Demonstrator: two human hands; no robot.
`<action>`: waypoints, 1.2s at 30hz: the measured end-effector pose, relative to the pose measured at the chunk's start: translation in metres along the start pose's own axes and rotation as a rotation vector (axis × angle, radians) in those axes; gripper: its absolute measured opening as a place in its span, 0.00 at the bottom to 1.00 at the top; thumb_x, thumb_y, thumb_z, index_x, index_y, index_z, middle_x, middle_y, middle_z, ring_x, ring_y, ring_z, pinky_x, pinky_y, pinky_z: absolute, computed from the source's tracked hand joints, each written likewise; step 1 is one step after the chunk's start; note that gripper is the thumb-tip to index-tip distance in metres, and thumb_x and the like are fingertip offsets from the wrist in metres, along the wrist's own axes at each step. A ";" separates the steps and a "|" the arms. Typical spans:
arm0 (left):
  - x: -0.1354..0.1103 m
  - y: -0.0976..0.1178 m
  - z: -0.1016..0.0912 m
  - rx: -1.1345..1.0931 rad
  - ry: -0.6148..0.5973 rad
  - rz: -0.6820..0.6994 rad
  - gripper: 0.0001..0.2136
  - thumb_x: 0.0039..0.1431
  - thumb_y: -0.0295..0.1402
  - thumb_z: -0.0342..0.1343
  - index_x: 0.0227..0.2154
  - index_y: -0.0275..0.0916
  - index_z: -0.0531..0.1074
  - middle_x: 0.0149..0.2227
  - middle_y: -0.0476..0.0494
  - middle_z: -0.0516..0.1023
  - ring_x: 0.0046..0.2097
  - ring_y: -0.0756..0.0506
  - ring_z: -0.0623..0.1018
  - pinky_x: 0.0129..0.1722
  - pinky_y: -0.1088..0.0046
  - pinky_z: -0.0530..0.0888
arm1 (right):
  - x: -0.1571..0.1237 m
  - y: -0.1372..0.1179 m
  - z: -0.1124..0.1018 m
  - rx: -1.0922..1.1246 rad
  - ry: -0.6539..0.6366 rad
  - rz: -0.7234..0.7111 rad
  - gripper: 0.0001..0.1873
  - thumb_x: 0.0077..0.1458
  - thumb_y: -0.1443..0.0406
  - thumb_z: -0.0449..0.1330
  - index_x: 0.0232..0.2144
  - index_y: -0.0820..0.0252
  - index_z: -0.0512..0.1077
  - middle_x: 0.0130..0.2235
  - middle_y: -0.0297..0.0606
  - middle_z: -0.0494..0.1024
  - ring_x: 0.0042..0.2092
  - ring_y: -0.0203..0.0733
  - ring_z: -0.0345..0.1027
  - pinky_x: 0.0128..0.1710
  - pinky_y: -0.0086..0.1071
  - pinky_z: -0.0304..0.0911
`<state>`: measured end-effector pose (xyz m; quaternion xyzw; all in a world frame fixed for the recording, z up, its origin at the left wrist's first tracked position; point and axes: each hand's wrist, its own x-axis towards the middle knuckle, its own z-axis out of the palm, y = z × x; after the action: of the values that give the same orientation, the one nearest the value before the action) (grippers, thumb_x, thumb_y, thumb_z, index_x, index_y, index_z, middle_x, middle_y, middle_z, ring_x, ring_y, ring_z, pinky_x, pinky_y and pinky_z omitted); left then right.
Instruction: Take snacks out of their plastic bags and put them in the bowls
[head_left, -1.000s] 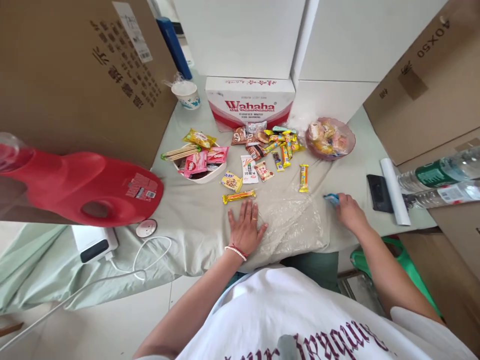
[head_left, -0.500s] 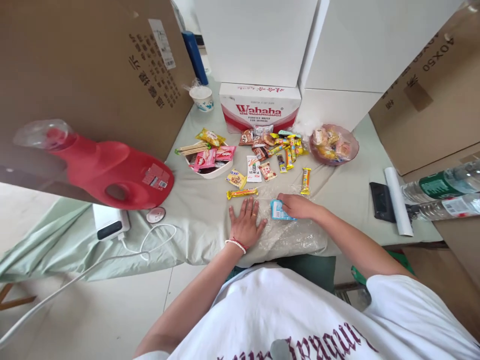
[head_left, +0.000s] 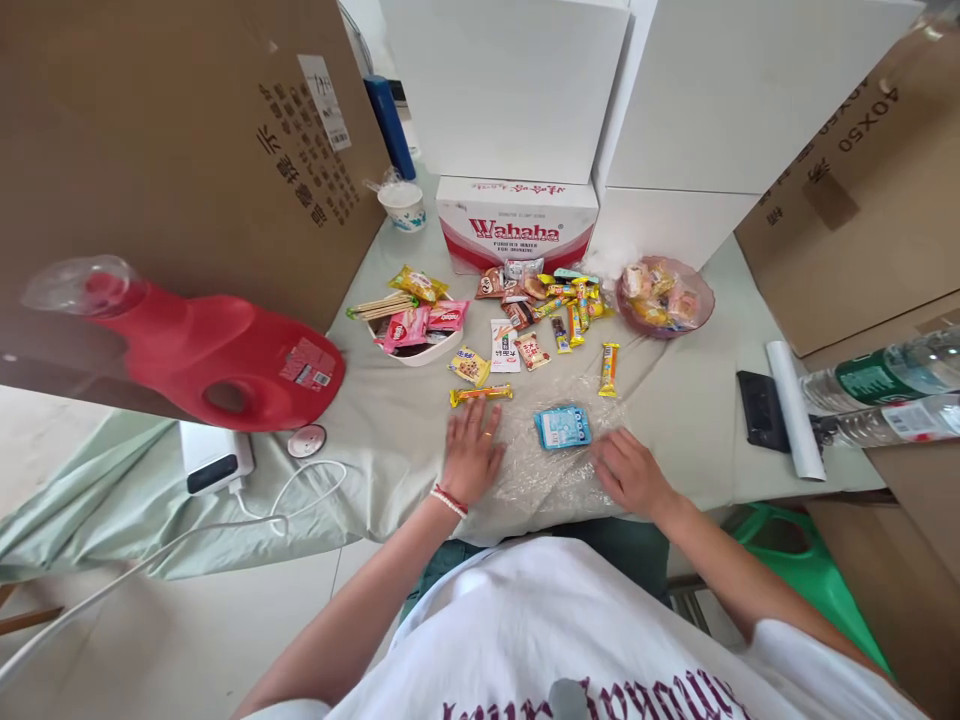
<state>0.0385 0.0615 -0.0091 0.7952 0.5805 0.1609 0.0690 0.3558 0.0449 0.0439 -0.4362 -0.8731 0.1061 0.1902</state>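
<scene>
Right hand [head_left: 630,472] and left hand [head_left: 471,458] both lie low over the near part of the table [head_left: 694,440]. From where I stand, the right hand's fingers are bent loosely; whether they pinch the clear plastic film [head_left: 540,482] beneath them, I cannot tell. The left hand lies flat, fingers slightly spread, gripping nothing. Between the two hands, on the film, sits a blue packet [head_left: 564,427], its longer side running roughly left to right. It is just left of the right hand's fingertips and a little farther away, so the right hand is the nearer one. Beyond the left hand, close by its fingertips, a yellow-orange bar [head_left: 481,393] lies crosswise, while another yellow bar [head_left: 609,369], farther right, points away. Farther off come a heap of wrapped snacks [head_left: 551,308] and, behind it, the Wahaha box [head_left: 517,230].
</scene>
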 end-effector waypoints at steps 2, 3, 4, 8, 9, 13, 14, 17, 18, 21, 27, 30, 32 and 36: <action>-0.006 -0.009 -0.005 -0.025 0.035 0.194 0.29 0.68 0.30 0.48 0.71 0.45 0.59 0.73 0.37 0.58 0.75 0.36 0.55 0.73 0.42 0.49 | -0.038 0.000 0.003 0.031 0.019 -0.063 0.18 0.68 0.57 0.58 0.55 0.60 0.72 0.47 0.48 0.76 0.48 0.51 0.68 0.49 0.47 0.69; -0.008 -0.013 -0.008 -0.064 -0.005 0.323 0.30 0.67 0.27 0.47 0.71 0.47 0.59 0.72 0.39 0.63 0.75 0.39 0.57 0.74 0.45 0.47 | -0.054 0.001 0.007 0.027 0.019 -0.060 0.22 0.66 0.55 0.60 0.58 0.59 0.70 0.51 0.50 0.75 0.51 0.53 0.68 0.52 0.50 0.69; -0.009 -0.016 -0.012 -0.116 -0.080 0.448 0.30 0.67 0.26 0.46 0.71 0.48 0.58 0.70 0.39 0.66 0.74 0.41 0.59 0.75 0.47 0.46 | -0.066 0.001 0.011 0.026 0.014 -0.042 0.24 0.66 0.54 0.61 0.59 0.59 0.70 0.53 0.52 0.75 0.54 0.54 0.67 0.54 0.52 0.69; -0.004 -0.026 -0.025 -0.259 -0.414 0.594 0.33 0.68 0.45 0.49 0.73 0.42 0.54 0.71 0.34 0.63 0.74 0.39 0.59 0.75 0.47 0.41 | -0.080 0.013 0.020 0.193 -0.066 0.053 0.15 0.69 0.59 0.56 0.54 0.51 0.76 0.56 0.48 0.76 0.57 0.52 0.69 0.57 0.52 0.69; -0.002 -0.027 -0.028 -0.258 -0.461 0.574 0.37 0.65 0.52 0.52 0.73 0.42 0.54 0.72 0.32 0.60 0.74 0.37 0.58 0.74 0.45 0.40 | -0.076 0.018 0.018 0.268 -0.102 0.059 0.14 0.70 0.60 0.55 0.51 0.50 0.78 0.55 0.47 0.77 0.56 0.51 0.70 0.56 0.50 0.70; 0.003 -0.032 -0.030 -0.233 -0.498 0.554 0.44 0.52 0.61 0.63 0.68 0.46 0.64 0.73 0.31 0.58 0.74 0.33 0.59 0.74 0.41 0.43 | -0.043 0.037 -0.008 0.489 -0.261 0.105 0.19 0.72 0.56 0.50 0.46 0.53 0.79 0.48 0.46 0.82 0.49 0.47 0.75 0.52 0.46 0.71; 0.004 -0.033 -0.029 -0.242 -0.466 0.554 0.37 0.54 0.58 0.63 0.64 0.47 0.69 0.72 0.33 0.62 0.73 0.34 0.61 0.74 0.42 0.45 | -0.033 0.041 -0.016 0.509 -0.292 0.131 0.20 0.72 0.55 0.50 0.45 0.54 0.79 0.45 0.45 0.82 0.47 0.46 0.76 0.50 0.44 0.71; 0.008 -0.035 -0.024 -0.334 -0.326 0.492 0.14 0.68 0.43 0.53 0.49 0.47 0.79 0.62 0.39 0.76 0.66 0.41 0.73 0.71 0.52 0.60 | -0.003 0.051 -0.037 0.530 -0.344 0.209 0.21 0.71 0.52 0.51 0.43 0.58 0.78 0.40 0.41 0.82 0.42 0.43 0.76 0.46 0.37 0.70; 0.012 -0.036 -0.023 -0.360 -0.279 0.426 0.13 0.70 0.40 0.50 0.44 0.46 0.79 0.56 0.40 0.81 0.61 0.43 0.77 0.67 0.57 0.67 | 0.006 0.054 -0.041 0.535 -0.352 0.234 0.21 0.70 0.52 0.51 0.43 0.59 0.78 0.39 0.40 0.81 0.41 0.42 0.75 0.44 0.36 0.70; 0.030 -0.033 -0.018 -0.326 -0.145 0.138 0.14 0.71 0.38 0.46 0.36 0.43 0.77 0.39 0.41 0.83 0.45 0.43 0.81 0.49 0.64 0.78 | 0.034 0.065 -0.050 0.473 -0.391 0.311 0.19 0.70 0.55 0.51 0.44 0.61 0.77 0.37 0.37 0.81 0.38 0.41 0.74 0.42 0.33 0.68; 0.071 -0.019 -0.005 -0.132 0.108 -0.205 0.10 0.59 0.34 0.55 0.42 0.39 0.74 0.42 0.34 0.77 0.48 0.33 0.75 0.49 0.53 0.74 | 0.097 0.064 -0.053 -0.224 -0.380 0.385 0.16 0.66 0.66 0.55 0.52 0.58 0.76 0.50 0.49 0.77 0.55 0.54 0.66 0.47 0.38 0.65; 0.066 -0.014 -0.004 -0.126 0.176 -0.306 0.13 0.56 0.30 0.54 0.45 0.37 0.73 0.44 0.33 0.76 0.49 0.34 0.74 0.51 0.54 0.73 | 0.131 0.053 -0.038 -0.237 -0.372 0.279 0.20 0.69 0.62 0.52 0.59 0.59 0.72 0.55 0.51 0.76 0.60 0.56 0.60 0.52 0.41 0.64; 0.050 -0.010 -0.007 -0.117 0.258 -0.346 0.16 0.56 0.27 0.51 0.48 0.35 0.72 0.47 0.31 0.75 0.51 0.34 0.73 0.55 0.52 0.71 | 0.147 0.049 -0.021 -0.199 -0.418 0.244 0.25 0.68 0.59 0.56 0.63 0.61 0.68 0.57 0.52 0.75 0.62 0.56 0.59 0.56 0.43 0.62; 0.013 0.015 -0.015 -0.095 0.326 -0.196 0.18 0.62 0.28 0.48 0.51 0.40 0.75 0.47 0.33 0.76 0.52 0.35 0.73 0.57 0.48 0.66 | 0.166 0.051 0.005 -0.170 -0.472 0.270 0.28 0.62 0.59 0.64 0.61 0.66 0.70 0.53 0.56 0.77 0.61 0.59 0.60 0.57 0.45 0.58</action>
<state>0.0503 0.0680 0.0119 0.6941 0.6505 0.3072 0.0267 0.2996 0.2082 0.0610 -0.5264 -0.8328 0.1556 -0.0714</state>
